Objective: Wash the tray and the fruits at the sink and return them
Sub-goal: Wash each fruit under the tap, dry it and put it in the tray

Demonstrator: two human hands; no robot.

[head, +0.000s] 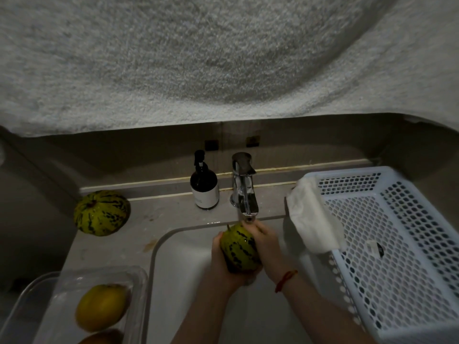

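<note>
Frame centre, over the white sink [173, 281]: left hand [223, 264] cups and right hand [265, 242] wraps a ribbed, green-striped oval melon [237, 249] under the chrome faucet [244, 192]; clear plastic tray [69, 306] lower left.

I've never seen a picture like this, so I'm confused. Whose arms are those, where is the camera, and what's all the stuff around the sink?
The camera sits on a person's head, looking down at their own hands. The left hand and right hand hold a striped green melon under the tap, above the sink. Another striped melon waits on the counter beside a dark soap bottle. A clear tray holds a yellow fruit. On the right is a white basket with a cloth over its edge.
</note>
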